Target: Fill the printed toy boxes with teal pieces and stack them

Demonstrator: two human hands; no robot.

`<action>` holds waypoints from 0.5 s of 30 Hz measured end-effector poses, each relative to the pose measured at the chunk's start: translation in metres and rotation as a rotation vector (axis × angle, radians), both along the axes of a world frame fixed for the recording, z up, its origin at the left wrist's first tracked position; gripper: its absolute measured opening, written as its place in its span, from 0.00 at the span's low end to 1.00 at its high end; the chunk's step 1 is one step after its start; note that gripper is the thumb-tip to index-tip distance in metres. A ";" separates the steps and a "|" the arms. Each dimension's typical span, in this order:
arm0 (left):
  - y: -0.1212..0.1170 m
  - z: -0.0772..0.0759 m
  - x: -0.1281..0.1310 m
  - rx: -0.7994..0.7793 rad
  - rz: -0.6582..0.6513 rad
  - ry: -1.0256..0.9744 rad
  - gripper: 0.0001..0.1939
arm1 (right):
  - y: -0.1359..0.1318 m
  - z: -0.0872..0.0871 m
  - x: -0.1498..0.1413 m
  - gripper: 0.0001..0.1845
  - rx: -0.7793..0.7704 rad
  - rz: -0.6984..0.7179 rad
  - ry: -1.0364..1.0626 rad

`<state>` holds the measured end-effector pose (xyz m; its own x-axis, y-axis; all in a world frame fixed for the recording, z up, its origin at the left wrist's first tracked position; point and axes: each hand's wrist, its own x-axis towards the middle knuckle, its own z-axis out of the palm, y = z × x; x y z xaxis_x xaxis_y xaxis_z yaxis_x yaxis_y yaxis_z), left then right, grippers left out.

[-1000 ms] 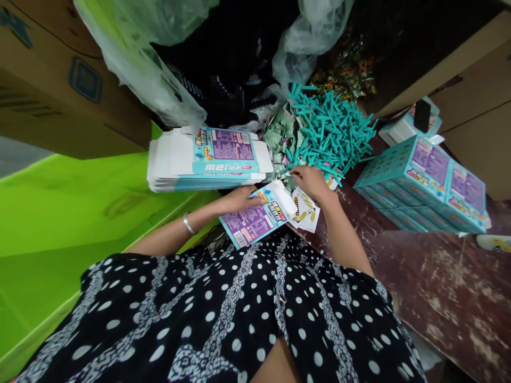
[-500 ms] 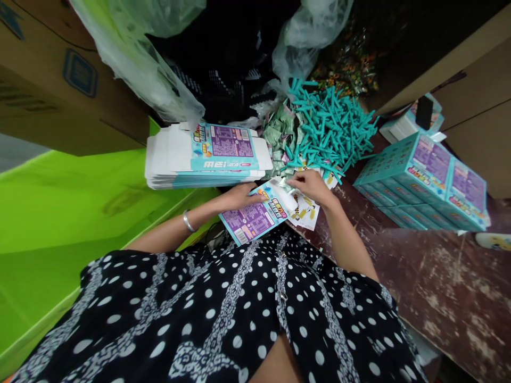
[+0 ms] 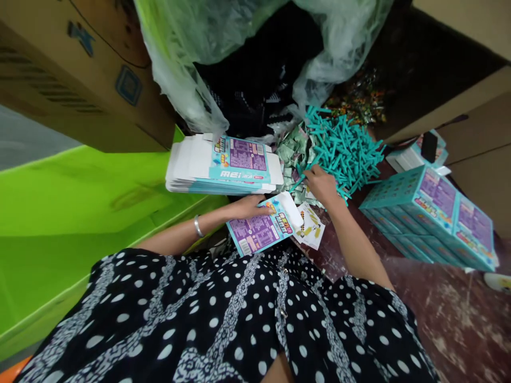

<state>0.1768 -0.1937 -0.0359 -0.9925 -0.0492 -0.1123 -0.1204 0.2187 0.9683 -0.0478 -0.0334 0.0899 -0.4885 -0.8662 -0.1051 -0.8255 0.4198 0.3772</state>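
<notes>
My left hand (image 3: 252, 207) is closed on a small teal and purple printed carton (image 3: 257, 234), tilted just in front of my body with its white end flap standing out to the right. My right hand (image 3: 321, 186) is at the near edge of a heap of teal plastic sticks (image 3: 345, 151), fingers pinched at one teal stick (image 3: 297, 183). Small green foil sachets (image 3: 293, 151) lie piled left of the sticks. Printed paper slips (image 3: 310, 226) with yellow shapes lie below my right hand.
A stack of flat cartons (image 3: 199, 165) lies left of the sachets. Filled teal boxes (image 3: 431, 213) are stacked at right, with a dark phone (image 3: 429, 146) behind them. A plastic-lined bag (image 3: 191, 90) of black pieces is beyond. Large cardboard box (image 3: 91, 90) at left.
My right hand has moved away from the carton's open end, up to the edge of the stick heap. The left hand keeps hold of the carton. The whole view has shifted slightly.
</notes>
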 end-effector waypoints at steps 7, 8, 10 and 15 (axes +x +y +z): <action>0.001 -0.002 0.000 -0.045 -0.012 -0.013 0.33 | -0.092 0.011 -0.036 0.22 -0.543 0.225 -0.190; 0.001 -0.003 0.000 -0.045 -0.012 -0.013 0.33 | -0.115 0.010 -0.039 0.22 -0.561 0.215 -0.237; 0.001 -0.006 0.000 -0.035 -0.001 -0.002 0.32 | -0.162 0.006 -0.041 0.19 -0.557 0.230 -0.326; 0.000 -0.011 -0.001 0.083 0.070 0.072 0.28 | -0.249 -0.003 -0.033 0.10 -0.595 -0.075 -0.437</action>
